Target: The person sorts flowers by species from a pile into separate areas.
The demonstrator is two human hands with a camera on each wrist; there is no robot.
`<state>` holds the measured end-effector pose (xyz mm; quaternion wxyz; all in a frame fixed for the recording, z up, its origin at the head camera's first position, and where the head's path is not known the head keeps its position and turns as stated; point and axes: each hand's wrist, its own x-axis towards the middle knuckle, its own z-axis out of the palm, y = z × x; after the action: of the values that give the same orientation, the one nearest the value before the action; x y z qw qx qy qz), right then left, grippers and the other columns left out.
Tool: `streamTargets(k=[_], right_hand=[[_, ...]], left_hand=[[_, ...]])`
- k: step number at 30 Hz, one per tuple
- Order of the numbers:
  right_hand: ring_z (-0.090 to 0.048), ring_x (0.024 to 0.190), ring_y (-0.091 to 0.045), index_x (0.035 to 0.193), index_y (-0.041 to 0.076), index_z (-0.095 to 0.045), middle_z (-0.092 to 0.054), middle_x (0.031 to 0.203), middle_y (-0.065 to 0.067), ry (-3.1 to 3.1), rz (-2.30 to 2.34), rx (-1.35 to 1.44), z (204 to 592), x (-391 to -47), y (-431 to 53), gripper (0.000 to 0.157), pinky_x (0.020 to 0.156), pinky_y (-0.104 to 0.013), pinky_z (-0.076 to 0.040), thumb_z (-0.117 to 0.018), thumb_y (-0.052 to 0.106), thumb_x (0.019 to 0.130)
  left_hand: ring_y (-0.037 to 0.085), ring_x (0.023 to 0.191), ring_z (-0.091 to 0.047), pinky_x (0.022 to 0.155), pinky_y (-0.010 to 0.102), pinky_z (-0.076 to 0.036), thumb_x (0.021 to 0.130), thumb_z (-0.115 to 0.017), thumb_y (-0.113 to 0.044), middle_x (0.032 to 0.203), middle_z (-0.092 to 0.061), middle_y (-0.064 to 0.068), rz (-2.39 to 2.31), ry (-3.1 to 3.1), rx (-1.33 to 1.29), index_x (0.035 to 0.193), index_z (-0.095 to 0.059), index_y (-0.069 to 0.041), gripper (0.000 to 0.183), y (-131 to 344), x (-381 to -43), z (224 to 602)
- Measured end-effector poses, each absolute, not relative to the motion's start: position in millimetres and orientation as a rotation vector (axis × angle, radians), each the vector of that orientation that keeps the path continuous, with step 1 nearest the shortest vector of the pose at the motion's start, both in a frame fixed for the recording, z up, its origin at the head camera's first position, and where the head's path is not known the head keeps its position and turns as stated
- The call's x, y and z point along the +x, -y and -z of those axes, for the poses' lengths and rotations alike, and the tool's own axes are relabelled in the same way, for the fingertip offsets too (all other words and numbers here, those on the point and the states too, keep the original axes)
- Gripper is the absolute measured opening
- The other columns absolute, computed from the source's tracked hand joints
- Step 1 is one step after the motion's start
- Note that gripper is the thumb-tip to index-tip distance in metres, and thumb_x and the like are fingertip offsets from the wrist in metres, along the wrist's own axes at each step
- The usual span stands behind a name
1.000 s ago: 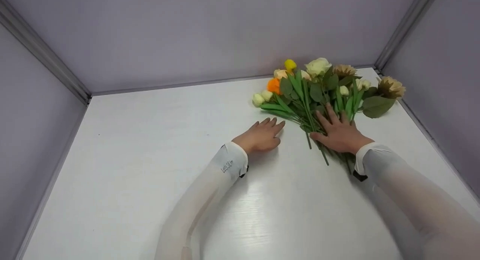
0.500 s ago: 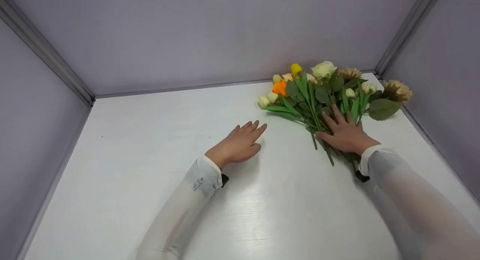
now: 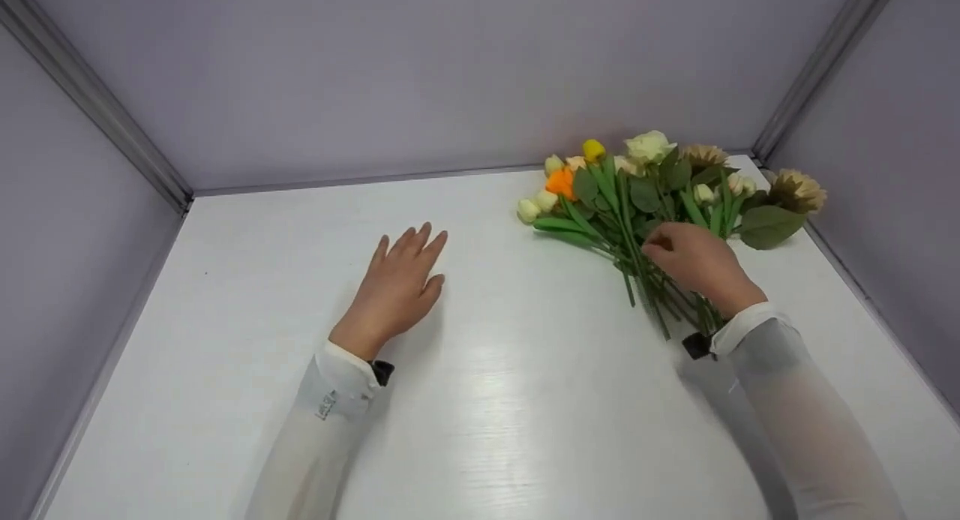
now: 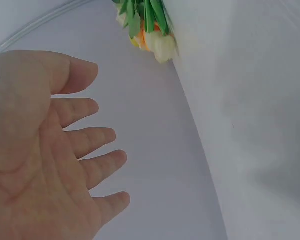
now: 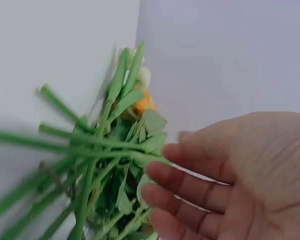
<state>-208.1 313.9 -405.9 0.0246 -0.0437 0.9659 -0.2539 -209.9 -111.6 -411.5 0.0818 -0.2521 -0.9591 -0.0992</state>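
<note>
A bunch of artificial flowers (image 3: 600, 197) lies at the back right of the table in the head view, with white, yellow, orange and beige blooms. Over its stems my right hand (image 3: 694, 261) has its fingers curled and its thumb near the index finger. Those fingertips overlap green leaves (image 5: 150, 155) in the right wrist view; whether they pinch a stem I cannot tell. Well left of the flowers, my left hand (image 3: 397, 280) hovers palm down above the table, fingers spread. The left wrist view shows that palm (image 4: 35, 165) holding nothing.
The white table (image 3: 225, 317) is bounded by a grey back panel (image 3: 450, 70) and side panels with metal corner posts. Cut stem ends (image 3: 666, 329) point toward the front. A large sunflower-like bloom (image 3: 799, 190) sits near the right edge.
My left hand has moved left, away from the flowers. The right hand has gone from lying flat and spread on the stems to curled fingers over them.
</note>
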Motion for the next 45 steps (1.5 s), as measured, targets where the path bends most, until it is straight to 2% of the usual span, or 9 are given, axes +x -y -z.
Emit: streamTargets(k=[7,12,22,29,31,33,35,38,45], right_hand=[[-0.057,0.072,-0.024,0.101,0.011,-0.064,-0.063,0.094,-0.009,-3.021,0.796,-0.048,427,-208,-310,0.029,0.057,-0.040,-0.044,-0.058,0.037,0.091],[-0.053,0.060,-0.022,0.091,0.011,-0.063,-0.062,0.080,-0.007,-3.070,0.728,-0.035,443,-210,-307,0.031,0.050,-0.036,-0.040,-0.062,0.042,0.088],[-0.046,0.048,-0.023,0.070,0.009,-0.053,-0.050,0.058,-0.007,-3.134,0.513,-0.017,445,-214,-298,0.029,0.039,-0.034,-0.031,-0.061,0.032,0.086],[-0.036,0.042,-0.018,0.059,0.014,-0.042,-0.035,0.049,0.000,-3.018,0.725,0.043,447,-214,-299,0.035,0.038,-0.032,-0.029,-0.057,0.026,0.087],[-0.036,0.043,-0.018,0.059,0.013,-0.043,-0.034,0.050,0.000,-2.963,0.835,0.077,445,-214,-301,0.035,0.039,-0.031,-0.031,-0.057,0.027,0.088],[-0.043,0.047,-0.019,0.067,0.011,-0.051,-0.044,0.055,-0.002,-2.905,0.930,0.093,442,-214,-304,0.030,0.042,-0.032,-0.036,-0.058,0.029,0.090],[-0.052,0.057,-0.022,0.082,0.007,-0.059,-0.055,0.067,-0.008,-2.843,0.999,0.110,438,-214,-308,0.026,0.048,-0.034,-0.042,-0.059,0.031,0.091],[-0.060,0.070,-0.027,0.108,0.003,-0.060,-0.062,0.088,-0.016,-2.722,1.114,0.137,434,-215,-313,0.033,0.059,-0.041,-0.050,-0.059,0.032,0.091],[-0.061,0.070,-0.025,0.114,0.001,-0.060,-0.062,0.089,-0.016,-2.580,1.276,0.202,433,-217,-320,0.036,0.066,-0.044,-0.052,-0.059,0.029,0.092]], left_hand=[[0.032,0.137,-0.021,0.107,0.056,-0.012,0.095,-0.049,-0.033,0.149,-0.026,0.013,0.171,2.883,-0.654,0.147,-0.028,-0.015,0.058,128,-216,428],[0.034,0.136,-0.022,0.107,0.057,-0.013,0.095,-0.050,-0.034,0.149,-0.026,0.015,0.154,2.900,-0.629,0.147,-0.029,-0.014,0.059,133,-221,433],[0.033,0.136,-0.022,0.107,0.056,-0.014,0.095,-0.050,-0.034,0.149,-0.027,0.015,0.186,2.925,-0.651,0.147,-0.029,-0.015,0.059,134,-220,431],[0.032,0.137,-0.021,0.107,0.055,-0.013,0.095,-0.049,-0.035,0.149,-0.026,0.014,0.188,2.942,-0.651,0.147,-0.029,-0.016,0.059,133,-220,433],[0.032,0.137,-0.021,0.108,0.055,-0.013,0.095,-0.049,-0.036,0.150,-0.025,0.013,0.185,2.948,-0.651,0.147,-0.028,-0.016,0.059,132,-220,433],[0.032,0.137,-0.021,0.108,0.055,-0.013,0.095,-0.049,-0.036,0.150,-0.025,0.014,0.189,2.949,-0.657,0.147,-0.029,-0.016,0.059,131,-220,432],[0.032,0.137,-0.021,0.108,0.054,-0.012,0.095,-0.049,-0.036,0.150,-0.025,0.014,0.203,2.948,-0.662,0.146,-0.030,-0.016,0.058,131,-220,431],[0.032,0.137,-0.021,0.108,0.054,-0.012,0.095,-0.049,-0.036,0.150,-0.025,0.014,0.225,2.947,-0.668,0.146,-0.031,-0.016,0.057,130,-219,431],[0.031,0.136,-0.023,0.108,0.052,-0.015,0.096,-0.049,-0.034,0.149,-0.028,0.013,0.319,2.964,-0.667,0.143,-0.037,-0.015,0.053,126,-216,430]])
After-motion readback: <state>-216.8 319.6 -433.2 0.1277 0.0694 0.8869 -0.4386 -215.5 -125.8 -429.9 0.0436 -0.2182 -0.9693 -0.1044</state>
